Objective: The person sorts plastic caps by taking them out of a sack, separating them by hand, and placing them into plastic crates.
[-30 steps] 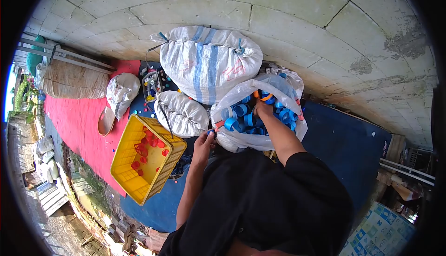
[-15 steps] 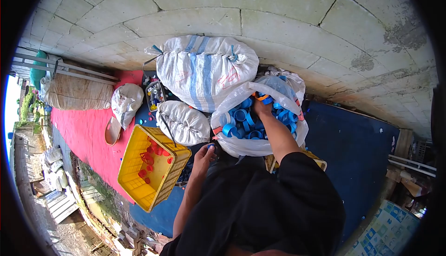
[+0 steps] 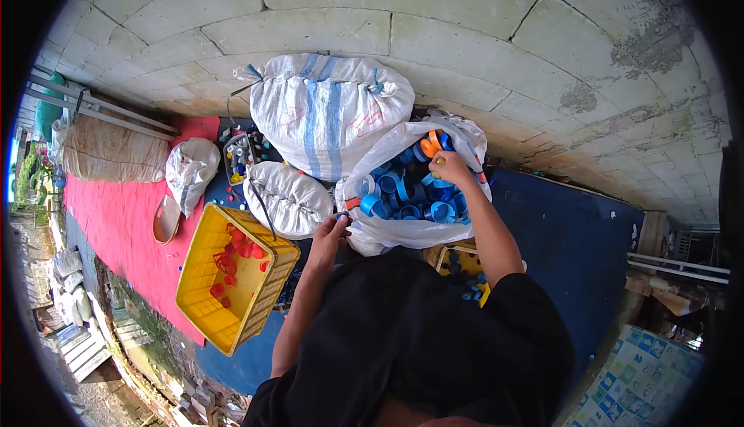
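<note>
A white woven sack [image 3: 387,233], its mouth spread wide, holds many blue round plastic caps [image 3: 411,211]. My right hand [image 3: 451,168] is over the right part of the sack's mouth with its fingers curled; a small yellowish spot shows at the fingertips, too unclear to name. Just above those fingers lies an orange ring-shaped cap [image 3: 431,143] among blue ones. My left hand [image 3: 330,233], beside the sack's left edge, pinches a small dark blue cap [image 3: 342,217] between thumb and fingers.
A yellow crate [image 3: 267,303] with red caps [image 3: 230,264] stands tilted at left. Another yellow crate [image 3: 488,294] with dark caps is partly under my right arm. Tied white sacks [image 3: 333,117] lean by the block wall [image 3: 325,32]. A brown bowl [image 3: 166,220] lies on red sheeting.
My right hand has drawn up out of the caps and shifted right within the sack's mouth. The orange cap sits differently. My left hand keeps its pinch, and the view has shifted slightly.
</note>
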`<state>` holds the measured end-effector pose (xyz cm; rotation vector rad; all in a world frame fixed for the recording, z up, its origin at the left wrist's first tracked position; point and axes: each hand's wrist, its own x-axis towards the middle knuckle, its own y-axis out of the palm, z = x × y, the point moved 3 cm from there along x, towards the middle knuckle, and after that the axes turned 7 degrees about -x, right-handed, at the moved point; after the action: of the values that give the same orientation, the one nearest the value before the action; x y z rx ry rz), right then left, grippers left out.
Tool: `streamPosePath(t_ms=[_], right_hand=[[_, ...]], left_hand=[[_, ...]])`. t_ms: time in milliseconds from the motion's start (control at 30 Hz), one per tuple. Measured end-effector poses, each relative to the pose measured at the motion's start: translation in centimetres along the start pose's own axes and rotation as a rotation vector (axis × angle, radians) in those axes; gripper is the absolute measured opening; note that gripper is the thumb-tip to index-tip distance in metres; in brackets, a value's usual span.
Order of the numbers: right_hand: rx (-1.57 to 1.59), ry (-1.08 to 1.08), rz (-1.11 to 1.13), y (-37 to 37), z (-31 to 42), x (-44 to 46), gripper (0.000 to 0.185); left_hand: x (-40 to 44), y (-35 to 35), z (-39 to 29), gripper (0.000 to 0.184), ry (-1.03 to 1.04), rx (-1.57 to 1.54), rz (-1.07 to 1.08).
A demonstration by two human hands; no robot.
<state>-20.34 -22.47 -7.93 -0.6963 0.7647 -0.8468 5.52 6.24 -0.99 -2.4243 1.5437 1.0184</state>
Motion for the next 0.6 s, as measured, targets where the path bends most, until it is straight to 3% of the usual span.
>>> streamPosePath(t_ms=[67,200,367,433,533,600], right_hand=[[0.313,0.293,0.114,-1.2,0.3,-1.3,0.028],[0.236,0.151,-0.047,-2.2,-1.3,-1.5,0.025],[0.323,0.245,0.085,-4.0,0.6,-3.9,0.034],[-0.031,-0.068,0.225,-3.7,1.1,-4.2,0.045],[-0.290,0.018,0.232,-4.4,3.5,-4.9,0.050],[-0.300,0.017,0.173,-2.1,2.8,-2.2,0.048]], left_hand=[[0.4,0.4,-0.6,0.032,0.023,-0.009,0.031],[1.3,0.7,-0.8,0.033,0.022,-0.028,0.050],[2.0,1.6,-1.1,0.034,0.028,-0.053,0.112],[2.2,1.9,-1.2,0.033,0.023,-0.056,0.118],[2.6,1.8,-1.2,0.035,0.017,-0.062,0.120],[2.9,1.8,-1.1,0.039,0.016,-0.066,0.116]])
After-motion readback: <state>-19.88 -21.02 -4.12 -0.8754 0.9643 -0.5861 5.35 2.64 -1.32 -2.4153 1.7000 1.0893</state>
